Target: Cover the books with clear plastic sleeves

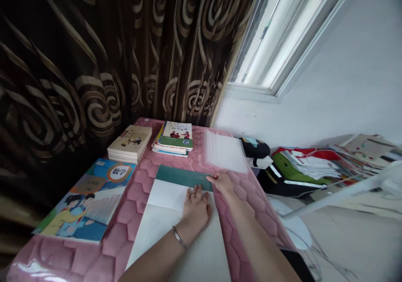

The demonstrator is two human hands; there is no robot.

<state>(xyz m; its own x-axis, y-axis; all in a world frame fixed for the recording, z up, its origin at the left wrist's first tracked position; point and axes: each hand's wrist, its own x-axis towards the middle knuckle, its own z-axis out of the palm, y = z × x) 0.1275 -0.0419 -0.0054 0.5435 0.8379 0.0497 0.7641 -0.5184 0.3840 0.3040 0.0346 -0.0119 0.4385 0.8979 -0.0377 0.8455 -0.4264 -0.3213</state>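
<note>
A long white spread of paper, perhaps an opened book, lies in front of me. A crease crosses it near the far end, and a dark green strip borders that end. My left hand, with a silver bangle at the wrist, rests palm down on the paper just below the green strip, fingers extended. At the strip's right end, my right hand has its fingertips closed on the edge. Its thumb and the underside of the strip are partly hidden.
The pink padded table carries a blue textbook, a beige book stack, another book stack and clear plastic sheets. Right of it are a black bag, piled papers and a white lamp arm. A dark curtain hangs behind.
</note>
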